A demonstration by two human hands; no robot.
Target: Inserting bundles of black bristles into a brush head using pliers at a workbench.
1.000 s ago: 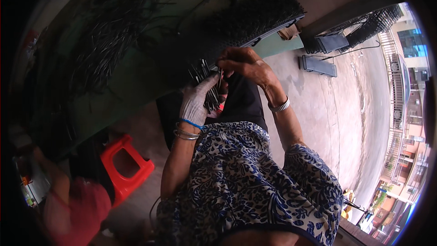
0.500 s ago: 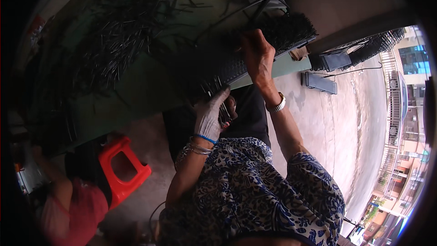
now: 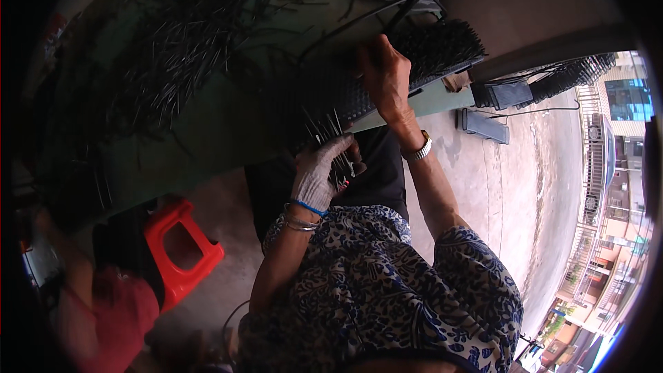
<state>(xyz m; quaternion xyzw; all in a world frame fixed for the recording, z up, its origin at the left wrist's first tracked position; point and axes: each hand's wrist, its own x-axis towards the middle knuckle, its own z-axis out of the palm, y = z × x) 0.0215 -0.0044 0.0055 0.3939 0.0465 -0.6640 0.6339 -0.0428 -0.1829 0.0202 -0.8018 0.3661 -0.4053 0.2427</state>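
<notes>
My left hand [image 3: 321, 169], in a pale knitted glove with a blue cuff, is closed round a bunch of thin dark sticks [image 3: 333, 123] whose ends catch the light. It is at the near edge of the table. My right hand [image 3: 388, 79], bare and with a watch at the wrist, is pinched over a dark perforated panel [image 3: 356, 103]; its fingertips are in shadow, and what they hold is hidden. Upright dark sticks [image 3: 442, 48] stand densely packed along the panel's far right part.
A large heap of loose dark sticks [image 3: 179, 48] covers the green table [image 3: 207, 148] at left. A black metal frame [image 3: 387, 7] rises behind my right hand. At lower left are a red stool [image 3: 183, 255] and a person in a red top [image 3: 124, 311]. Grey boxes [image 3: 483, 126] lie at right.
My right hand has shifted slightly up and left, still pinched over the panel. My left hand keeps its grip, and the stick ends show more clearly. The view has shifted a little.
</notes>
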